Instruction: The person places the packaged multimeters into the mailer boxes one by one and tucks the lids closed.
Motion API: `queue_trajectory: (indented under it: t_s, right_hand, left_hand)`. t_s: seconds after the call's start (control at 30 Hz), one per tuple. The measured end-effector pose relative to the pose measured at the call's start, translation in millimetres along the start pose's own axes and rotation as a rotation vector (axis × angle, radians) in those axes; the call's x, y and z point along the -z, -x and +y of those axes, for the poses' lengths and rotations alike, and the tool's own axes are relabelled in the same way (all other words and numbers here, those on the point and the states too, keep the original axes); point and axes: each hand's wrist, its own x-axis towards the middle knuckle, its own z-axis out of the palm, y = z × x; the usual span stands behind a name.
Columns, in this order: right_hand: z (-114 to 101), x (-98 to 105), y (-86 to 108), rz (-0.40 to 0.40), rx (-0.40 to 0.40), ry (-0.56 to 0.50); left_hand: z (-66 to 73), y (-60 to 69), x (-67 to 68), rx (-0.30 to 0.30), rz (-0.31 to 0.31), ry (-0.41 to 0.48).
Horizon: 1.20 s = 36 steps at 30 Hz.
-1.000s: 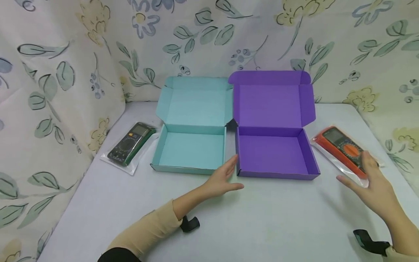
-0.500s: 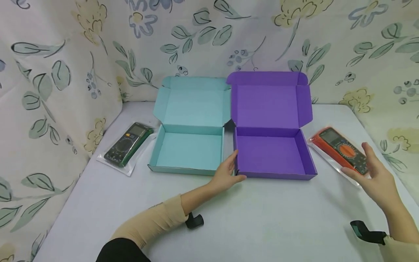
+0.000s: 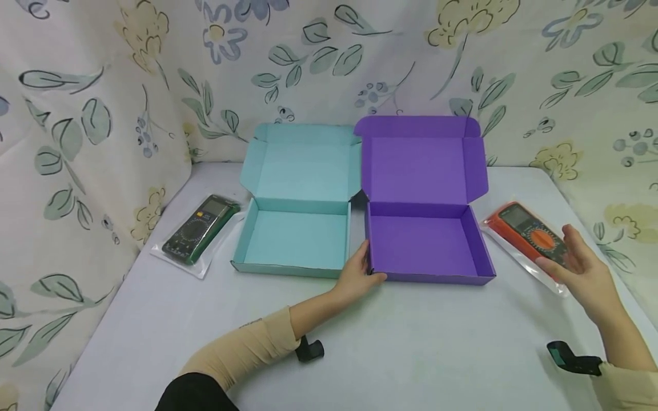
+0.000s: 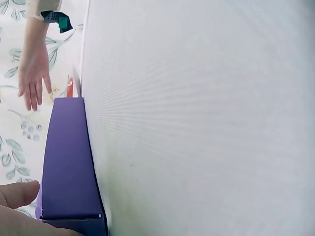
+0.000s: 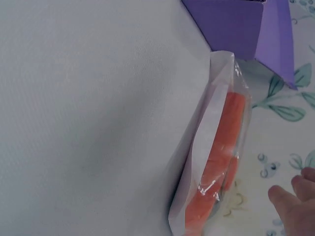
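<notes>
My left hand (image 3: 356,278) rests against the front left corner of an open purple cardboard box (image 3: 434,278). Its fingers lie along the left wall, and the thumb points along the front. At the right, my right hand (image 3: 592,288) hovers over the near end of an orange multimeter (image 3: 521,229) in a clear plastic bag, hiding part of it. The right wrist view shows a gap between my fingers (image 5: 283,199) and the bagged multimeter (image 5: 224,140). In the left wrist view, the right hand's fingers look straight and hold nothing.
A light teal box (image 3: 293,267) with its lid up stands left of the purple one. Further left lies a black and green multimeter (image 3: 200,229) in a plastic bag. Floral cloth (image 3: 319,63) hangs behind the white table (image 3: 437,342).
My left hand has shifted slightly right, up to the purple box's corner. My right hand has drawn slightly left over the orange multimeter. The boxes and both multimeters stay in place.
</notes>
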Motion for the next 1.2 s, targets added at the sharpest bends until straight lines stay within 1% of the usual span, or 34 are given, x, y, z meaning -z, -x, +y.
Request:
queue_trajectory:
  t_s: [0.1,0.2,0.23,0.27,0.4,0.53,0.6,0.7,0.8,0.9,1.0,1.2]
  right_hand:
    - [6,2,-4.1,-0.001,-0.038,0.009]
    - [6,3,-6.6,0.004,-0.061,0.028]
    - [4,4,-7.1,0.0,-0.06,0.018]
    - [3,4,-7.6,-0.007,-0.055,0.011]
    - [-2,5,-8.2,-0.026,-0.083,0.016]
    - [-2,8,-12.2,-0.059,-0.099,0.027]
    - [1,10,-16.3,-0.072,-0.11,0.058]
    - [5,14,-24.7,-0.09,-0.13,0.123]
    - [8,17,-32.9,-0.111,-0.142,0.153]
    - [11,20,-38.2,-0.117,-0.132,0.162]
    - [13,22,-43.0,-0.113,-0.121,0.193]
    - [20,23,-53.0,-0.115,-0.135,0.288]
  left_hand:
    - [0.8,-0.8,0.2,0.033,-0.005,-0.029]
    - [2.0,-1.3,0.6,0.053,-0.013,-0.043]
    - [2.3,-1.3,0.9,0.057,-0.015,-0.046]
    - [2.4,-1.3,1.0,0.055,-0.018,-0.044]
    - [2.5,-1.5,1.3,0.024,-0.019,-0.035]
    - [1.5,-2.7,0.5,-0.003,-0.013,-0.02]
    - [0.4,-4.0,-0.1,-0.007,-0.011,-0.005]
    - [-1.0,-6.1,-1.1,0.008,0.0,0.023]
    - [-2.2,-6.9,-1.8,0.031,0.018,0.034]
    - [-2.2,-6.8,-2.4,0.051,0.028,0.043]
    - [-1.9,-6.6,-2.6,0.057,0.03,0.049]
    - [-3.7,-8.4,-2.3,0.048,0.029,0.043]
